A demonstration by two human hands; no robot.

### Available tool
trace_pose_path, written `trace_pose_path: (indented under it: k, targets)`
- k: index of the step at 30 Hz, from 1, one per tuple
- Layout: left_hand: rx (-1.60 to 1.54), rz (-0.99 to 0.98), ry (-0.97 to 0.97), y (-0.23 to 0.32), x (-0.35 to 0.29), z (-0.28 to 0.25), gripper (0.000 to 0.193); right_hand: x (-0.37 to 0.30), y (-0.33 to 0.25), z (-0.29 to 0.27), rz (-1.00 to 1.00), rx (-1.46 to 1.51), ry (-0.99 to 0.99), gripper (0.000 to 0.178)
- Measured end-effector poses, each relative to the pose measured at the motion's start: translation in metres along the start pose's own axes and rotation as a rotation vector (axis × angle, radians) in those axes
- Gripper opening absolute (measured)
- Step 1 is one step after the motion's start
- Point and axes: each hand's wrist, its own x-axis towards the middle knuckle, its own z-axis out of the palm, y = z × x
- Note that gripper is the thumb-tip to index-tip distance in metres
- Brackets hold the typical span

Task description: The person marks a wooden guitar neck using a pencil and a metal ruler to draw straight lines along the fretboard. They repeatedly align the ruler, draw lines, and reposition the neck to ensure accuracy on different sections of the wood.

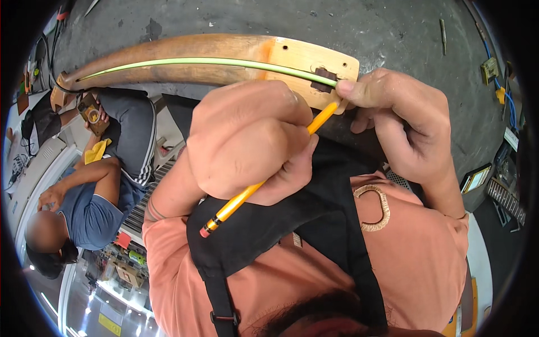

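A long, curved wooden guitar neck (219, 42) stretches across the far side of the bench, its paler, squared end toward the right. A thin light-green strip (224, 62) runs lengthwise along it, up to a dark recess (324, 80) in that end. My left hand (252, 140) is closed around a yellow pencil (241, 199), eraser toward me and front end at the neck's pale end; its point is hard to make out. With the thumb on the strip's right end, my right hand (404, 112) grips the end of the neck, its other fingers curled by the edge.
At the left, another person (95, 208) sits holding a phone (92, 115), near the neck's far end. A fretted neck (505, 199) and blue cable (511, 106) lie at the right. A thin tool (443, 36) rests on the dark grey worktop (393, 28).
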Motion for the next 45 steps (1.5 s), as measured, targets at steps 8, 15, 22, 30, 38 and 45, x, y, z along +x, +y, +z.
trace_pose_path:
  k: [8, 15, 22, 30, 38, 45]
  targets:
    - [0.001, 0.051, 0.027, -0.004, 0.003, 0.004, 0.027, -0.005, 0.002, -0.003, 0.022, 0.038, -0.019, 0.058]
    - [0.01, 0.046, 0.031, -0.005, 0.005, 0.002, 0.024, -0.007, 0.004, -0.003, 0.038, 0.047, -0.02, 0.057]
    - [-0.007, 0.036, 0.03, -0.004, 0.004, 0.001, 0.025, -0.007, 0.004, -0.002, 0.04, 0.029, -0.016, 0.06]
    - [-0.015, 0.031, 0.037, -0.004, 0.006, 0.003, 0.025, -0.006, 0.004, 0.0, -0.001, 0.045, 0.001, 0.061]
    - [-0.042, 0.046, 0.02, -0.007, 0.005, 0.001, 0.024, -0.007, 0.005, 0.001, -0.011, 0.028, 0.007, 0.061]
    - [-0.15, -0.14, 0.279, 0.003, -0.006, -0.015, 0.022, -0.007, 0.003, -0.004, 0.006, -0.037, -0.01, 0.064]
